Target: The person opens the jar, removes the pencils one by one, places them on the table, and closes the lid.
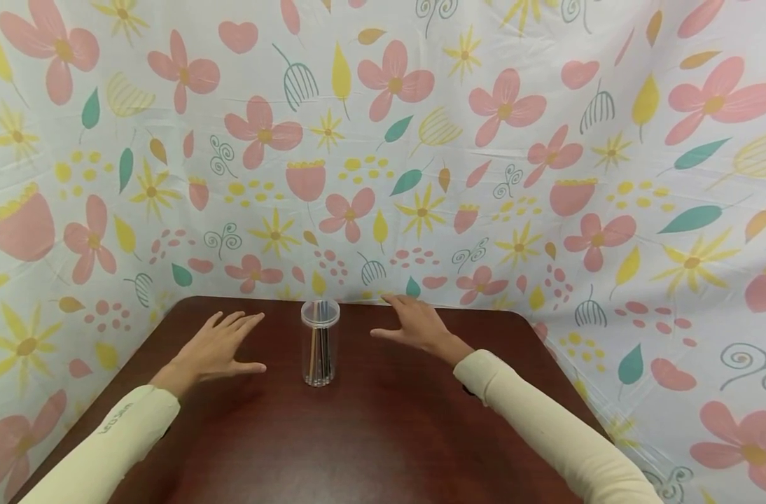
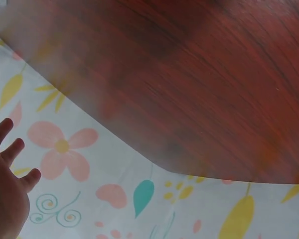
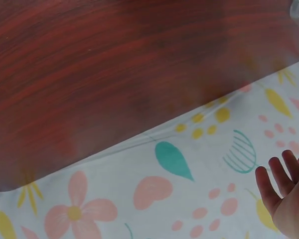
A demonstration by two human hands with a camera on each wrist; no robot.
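Note:
A clear plastic jar (image 1: 320, 350) with a see-through lid stands upright near the back of the table, several thin dark and light sticks inside it. To its left, my left hand (image 1: 216, 350) hovers over the table, fingers spread and thumb pointing toward the jar. My right hand (image 1: 417, 325) is on the other side, its thumb and fingers extended toward the jar, also apart from it. Both hands hold nothing. In the left wrist view the left hand (image 2: 10, 184) shows at the lower left; the right hand (image 3: 289, 194) shows at the lower right of its own wrist view.
The dark reddish-brown table (image 1: 358, 448) has a glossy wood grain and rounded back corners. A white curtain (image 1: 383, 154) printed with pink flowers and yellow and green leaves hangs behind it and along both sides.

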